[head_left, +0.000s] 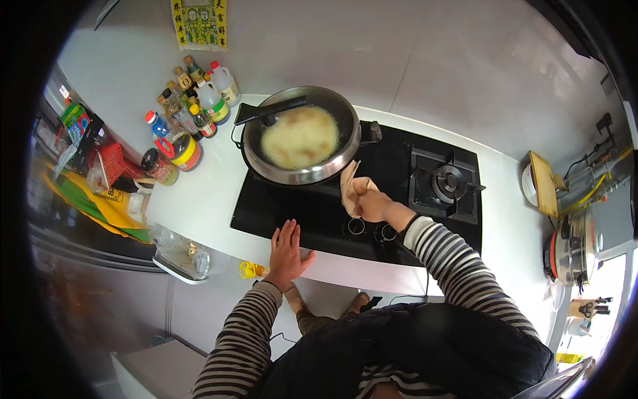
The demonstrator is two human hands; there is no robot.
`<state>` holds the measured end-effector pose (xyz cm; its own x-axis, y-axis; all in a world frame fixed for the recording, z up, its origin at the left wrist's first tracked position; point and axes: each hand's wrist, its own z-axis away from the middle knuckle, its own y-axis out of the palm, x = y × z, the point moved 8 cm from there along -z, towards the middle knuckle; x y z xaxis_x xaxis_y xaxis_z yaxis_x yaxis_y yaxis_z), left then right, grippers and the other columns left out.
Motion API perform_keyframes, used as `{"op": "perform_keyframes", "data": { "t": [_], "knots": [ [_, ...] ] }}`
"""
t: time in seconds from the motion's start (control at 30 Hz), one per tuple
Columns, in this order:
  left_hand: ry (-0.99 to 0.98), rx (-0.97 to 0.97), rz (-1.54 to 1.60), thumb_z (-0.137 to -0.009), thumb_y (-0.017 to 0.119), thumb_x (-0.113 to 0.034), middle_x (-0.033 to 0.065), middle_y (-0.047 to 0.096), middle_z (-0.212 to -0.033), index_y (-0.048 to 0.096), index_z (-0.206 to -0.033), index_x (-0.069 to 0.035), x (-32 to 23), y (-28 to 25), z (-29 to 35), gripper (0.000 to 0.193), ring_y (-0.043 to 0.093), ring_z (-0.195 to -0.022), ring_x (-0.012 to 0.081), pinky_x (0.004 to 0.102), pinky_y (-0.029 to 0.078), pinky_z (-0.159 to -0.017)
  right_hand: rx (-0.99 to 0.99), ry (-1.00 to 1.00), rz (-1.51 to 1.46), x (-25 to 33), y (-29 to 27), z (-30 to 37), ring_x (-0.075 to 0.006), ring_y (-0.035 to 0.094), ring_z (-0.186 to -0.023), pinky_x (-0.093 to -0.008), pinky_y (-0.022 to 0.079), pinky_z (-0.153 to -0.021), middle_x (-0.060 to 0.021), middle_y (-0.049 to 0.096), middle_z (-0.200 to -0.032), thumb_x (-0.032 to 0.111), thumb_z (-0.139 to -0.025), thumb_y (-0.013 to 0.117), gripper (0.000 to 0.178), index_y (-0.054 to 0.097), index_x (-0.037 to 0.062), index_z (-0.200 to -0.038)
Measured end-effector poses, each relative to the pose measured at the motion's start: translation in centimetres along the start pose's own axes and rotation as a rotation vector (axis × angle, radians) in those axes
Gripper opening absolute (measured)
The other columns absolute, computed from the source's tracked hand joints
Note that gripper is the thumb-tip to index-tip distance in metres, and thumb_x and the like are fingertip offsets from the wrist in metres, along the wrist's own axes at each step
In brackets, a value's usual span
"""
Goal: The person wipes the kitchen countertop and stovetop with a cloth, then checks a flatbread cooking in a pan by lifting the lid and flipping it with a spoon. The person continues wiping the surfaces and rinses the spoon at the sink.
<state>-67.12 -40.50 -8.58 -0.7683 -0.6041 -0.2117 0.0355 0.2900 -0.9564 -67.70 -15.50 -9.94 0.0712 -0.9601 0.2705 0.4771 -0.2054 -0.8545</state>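
Observation:
My right hand (373, 202) is closed on a crumpled beige cloth (349, 189), just below the right side of a wide metal wok (307, 175) on the black glass hob (292, 199). The cloth's upper end reaches close to the wok's rim; I cannot tell whether they touch. My left hand (288, 253) rests with fingers spread at the front edge of the hob and counter, holding nothing. Pale, foamy, bubbling liquid (299, 137) fills the wok's bottom, with brownish patches in it. A black handle (272, 110) lies across the wok's far left rim.
Several sauce bottles (193, 110) and jars (160, 166) crowd the counter left of the wok. To the right is a second burner (448, 183). A glass-sided pot (575, 249) and a wooden board (543, 185) stand at the far right. A yellow-capped bottle (251, 269) is below the counter edge.

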Motion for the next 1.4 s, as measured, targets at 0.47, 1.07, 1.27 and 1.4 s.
{"op": "perform_keyframes", "data": {
  "t": [0.47, 1.07, 1.27, 1.4],
  "knots": [
    [-0.008, 0.047, -0.022, -0.086, 0.062, -0.047, 0.0195, 0.032, -0.151, 0.037, -0.14, 0.006, 0.2, 0.6, 0.1, 0.08, 0.027, -0.143, 0.0331, 0.0508, 0.019, -0.117, -0.124, -0.053, -0.219, 0.0, -0.5, 4.9, -0.0258, 0.054, -0.126, -0.0327, 0.038, -0.11, -0.0103, 0.057, -0.136, 0.013, -0.09, 0.055, 0.045, 0.061, 0.0238, -0.133],
    [0.082, -0.125, 0.184, -0.082, 0.071, -0.023, 0.0278, 0.038, -0.131, 0.042, -0.12, 0.006, 0.2, 0.9, 1.1, 0.056, 0.038, -0.122, 0.0443, 0.0529, 0.032, -0.106, -0.288, -0.171, 0.081, 16.3, 1.3, -1.7, -0.0261, 0.052, -0.124, -0.0404, 0.04, -0.104, -0.0076, 0.057, -0.126, 0.025, -0.089, 0.055, 0.04, 0.057, 0.0115, -0.126],
    [0.081, -0.115, 0.097, -0.087, 0.062, -0.019, 0.0197, 0.042, -0.129, 0.044, -0.116, 0.002, 0.9, 1.8, 1.1, 0.04, 0.038, -0.125, 0.0385, 0.0507, 0.032, -0.105, -0.615, -0.068, -0.167, 14.1, 6.6, 5.6, -0.0268, 0.039, -0.139, -0.0389, 0.031, -0.116, -0.0078, 0.044, -0.148, 0.02, -0.089, 0.059, 0.046, 0.056, 0.0158, -0.135],
    [0.078, -0.098, 0.089, -0.089, 0.06, -0.019, 0.0173, 0.045, -0.13, 0.046, -0.111, -0.001, 1.0, 2.3, 1.0, 0.032, 0.039, -0.125, 0.0356, 0.0489, 0.03, -0.106, -0.857, 0.038, -0.256, 12.2, 8.6, 11.2, -0.0283, 0.048, -0.133, -0.0412, 0.034, -0.113, -0.0103, 0.05, -0.141, 0.014, -0.082, 0.065, 0.051, 0.058, 0.0146, -0.132]
  ]
}}
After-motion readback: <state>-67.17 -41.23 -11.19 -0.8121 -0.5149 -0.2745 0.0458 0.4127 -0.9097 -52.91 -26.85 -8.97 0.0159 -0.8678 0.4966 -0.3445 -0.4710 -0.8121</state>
